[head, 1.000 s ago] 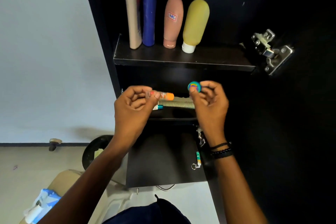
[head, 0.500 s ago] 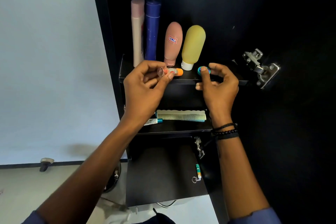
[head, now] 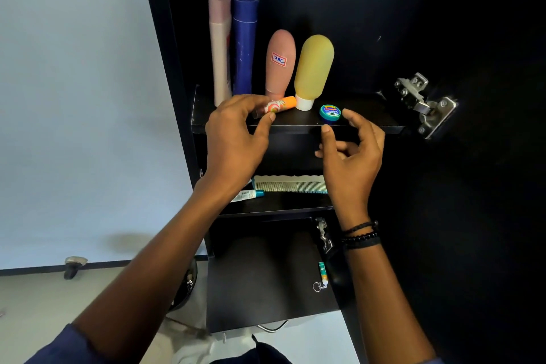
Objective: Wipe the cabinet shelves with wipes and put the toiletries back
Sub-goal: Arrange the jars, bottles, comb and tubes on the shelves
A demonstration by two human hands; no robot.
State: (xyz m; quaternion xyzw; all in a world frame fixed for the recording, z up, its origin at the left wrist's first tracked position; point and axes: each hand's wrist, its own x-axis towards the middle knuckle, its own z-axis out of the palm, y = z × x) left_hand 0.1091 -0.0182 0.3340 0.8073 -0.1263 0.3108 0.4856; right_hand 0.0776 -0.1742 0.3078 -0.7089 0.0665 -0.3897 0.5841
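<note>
Black laminate all over the cabinet [head: 354,9], filling the centre and right of the frame. Handwritten "17AC" in blue ink on a red-edged white sticker [head: 279,60], stuck on the rounded pink bottle [head: 280,80] standing cap-down on the upper shelf [head: 369,117]. Just right of it, a yellow bottle [head: 314,68] on its white cap. To the left, a tall pale pink bottle [head: 220,44] and a tall blue bottle [head: 244,44], both upright, no readable print.

Lying tilted at the front of the same shelf, an orange-capped tube [head: 280,104] with a red and green pattern, lettering too small to read. Pinched at its left end between thumb and curled fingers of the left hand [head: 233,139].

Right of the yellow bottle's cap, flat on the shelf, a round teal tin [head: 330,113], lid print blurred. Right hand [head: 351,156] just beside and below it, fingers loosely spread and half bent, forefinger tip near the tin's right edge. Contact not discernible, nothing gripped. Black bracelets [head: 359,235] on that wrist.

On the middle shelf [head: 280,205], a pale comb [head: 291,185] and a small white tube with teal cap [head: 248,195]. On the lowest shelf [head: 260,289], a little tube on a keyring [head: 322,273]. Steel hinge [head: 422,103] at right. Pale blue-grey wall [head: 74,97] at left, light floor [head: 44,304] at lower left.
</note>
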